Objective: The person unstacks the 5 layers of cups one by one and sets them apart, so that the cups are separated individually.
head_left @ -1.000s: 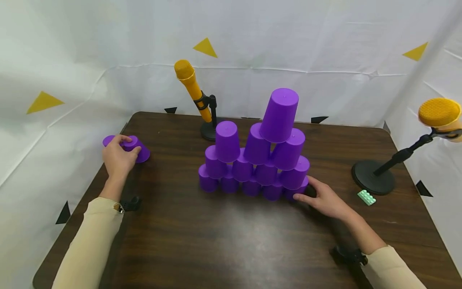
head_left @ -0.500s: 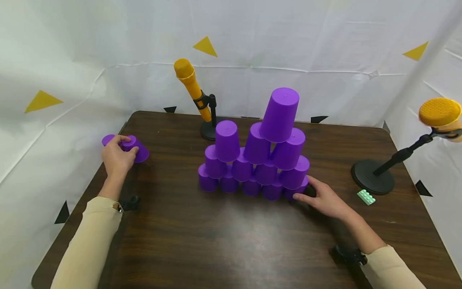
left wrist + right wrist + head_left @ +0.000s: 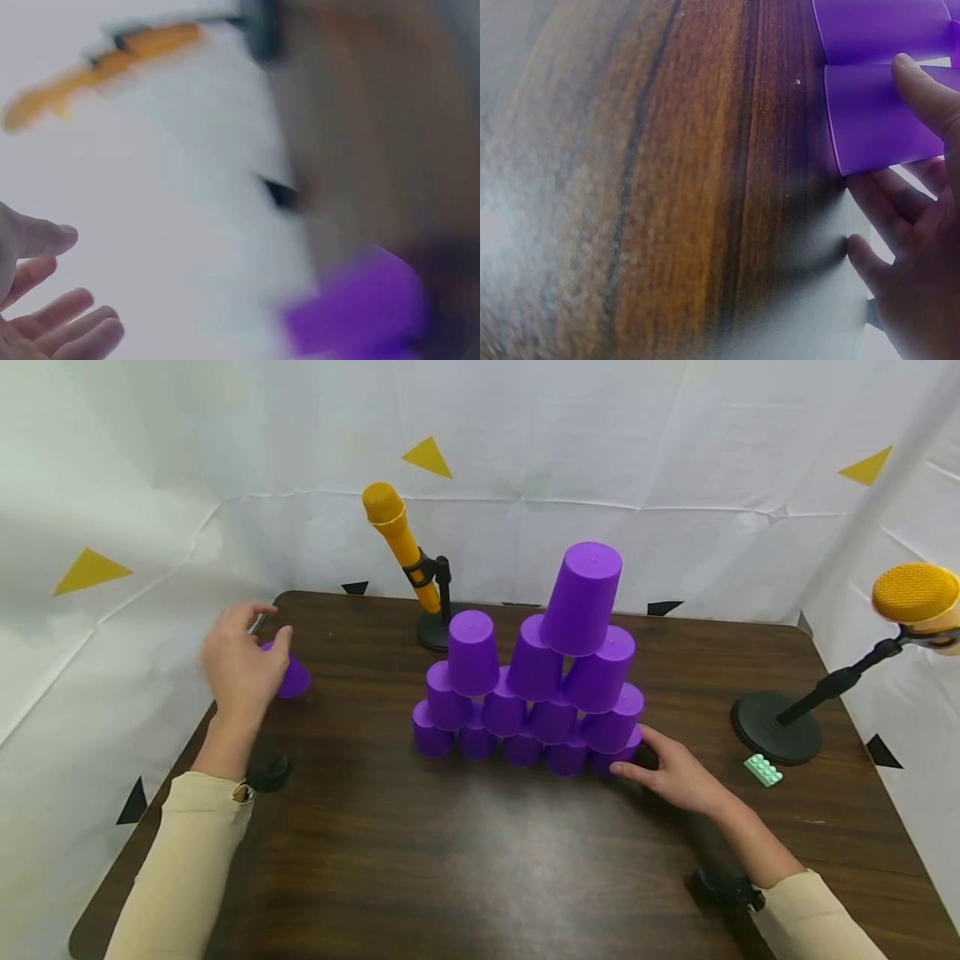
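Purple cups stand upside down in a stacked pyramid point(image 3: 532, 677) in the middle of the table, with one cup point(image 3: 585, 597) at its peak. My right hand point(image 3: 675, 772) holds the bottom-row cup point(image 3: 877, 120) at the right end, thumb on the near side and fingers on the far side. Over at the left, my left hand point(image 3: 243, 664) is raised with fingers spread and holds nothing. Just behind it, a loose purple cup point(image 3: 296, 678) is partly hidden by the hand. The left wrist view is blurred and shows purple cups point(image 3: 360, 307) apart from the fingers.
An orange microphone point(image 3: 401, 545) on a black stand is at the back, left of the pyramid. Another orange microphone point(image 3: 913, 593) on a stand is at the right, with a small mint toy brick point(image 3: 763, 770) by its base. White sheeting point(image 3: 600, 435) borders the table.
My left hand has let go of the purple cup at the left and lifted off it, its fingers opening. My right hand and the pyramid stay as they were.
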`<state>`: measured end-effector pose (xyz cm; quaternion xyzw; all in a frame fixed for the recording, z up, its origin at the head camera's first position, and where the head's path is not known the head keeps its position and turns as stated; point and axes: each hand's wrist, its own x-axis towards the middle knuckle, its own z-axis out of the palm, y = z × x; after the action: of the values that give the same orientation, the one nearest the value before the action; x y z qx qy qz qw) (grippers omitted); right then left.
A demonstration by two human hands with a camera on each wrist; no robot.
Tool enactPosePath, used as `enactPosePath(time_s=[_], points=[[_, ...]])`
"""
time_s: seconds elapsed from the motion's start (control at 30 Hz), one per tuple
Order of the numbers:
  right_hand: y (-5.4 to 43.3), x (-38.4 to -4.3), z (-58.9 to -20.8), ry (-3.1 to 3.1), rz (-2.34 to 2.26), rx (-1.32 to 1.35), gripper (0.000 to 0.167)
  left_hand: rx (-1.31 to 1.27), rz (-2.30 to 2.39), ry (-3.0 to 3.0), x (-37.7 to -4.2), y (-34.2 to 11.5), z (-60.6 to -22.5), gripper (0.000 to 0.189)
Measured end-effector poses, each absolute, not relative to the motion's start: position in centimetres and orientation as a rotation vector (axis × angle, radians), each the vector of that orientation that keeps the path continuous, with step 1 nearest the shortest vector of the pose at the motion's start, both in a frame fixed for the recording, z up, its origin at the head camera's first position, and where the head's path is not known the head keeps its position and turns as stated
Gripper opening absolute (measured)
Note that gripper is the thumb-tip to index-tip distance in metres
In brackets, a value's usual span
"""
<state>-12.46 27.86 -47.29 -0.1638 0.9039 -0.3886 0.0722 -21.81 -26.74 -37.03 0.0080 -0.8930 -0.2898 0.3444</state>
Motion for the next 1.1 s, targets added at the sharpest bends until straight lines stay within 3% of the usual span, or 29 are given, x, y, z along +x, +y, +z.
enactPosePath(time_s=[0.23, 0.4, 0.73, 1.1], points=[[28.1, -12.5, -47.4, 2.704, -1.186, -0.497, 0.066, -0.534, -0.895, -2.164, -18.8, -16.0, -28.8, 0.028], [28.1, -12.7, -47.3, 2.708, -1.193, -0.509, 0.064, -0.892, -1.037, -2.057, -17.0, -9.4, -25.7, 0.035], [28.0, -12.7, -47.3, 2.693, -1.185, -0.502, 0.067, -1.08, -1.139, -2.09, -17.4, -1.8, -25.9, 0.05], [28.0, -12.6, -47.5, 2.672, -1.196, -0.482, 0.068, -1.158, -1.28, -1.961, -17.1, -0.2, -26.4, 0.044]])
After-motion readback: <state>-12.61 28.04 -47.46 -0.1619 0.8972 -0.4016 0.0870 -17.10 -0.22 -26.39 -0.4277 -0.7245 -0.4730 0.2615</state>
